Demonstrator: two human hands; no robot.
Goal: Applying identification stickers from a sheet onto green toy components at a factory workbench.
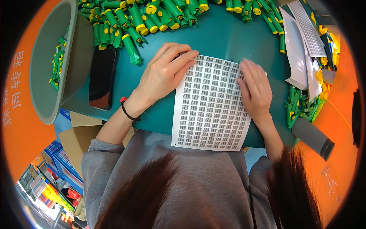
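A white sheet of small printed labels (213, 103) lies in front of me, its lower end reaching past the table's near edge toward my body. My left hand (162, 70) pinches the sheet's far left corner between thumb and fingers. Over its far right edge rests my right hand (256, 89), slightly blurred, with fingers stretched out and thumb on the labels. Beyond my left hand, a single green tube-shaped piece with a yellow end (131, 49) lies apart from a heap of similar pieces (156, 15).
Left on the green table (219, 40) are a black phone (102, 78) and a grey-green tub (42, 87) holding more green pieces. At right lie white sheets (295, 45), green and yellow pieces (299, 105) and a grey cylinder (312, 139). An open cardboard box (76, 145) stands below left.
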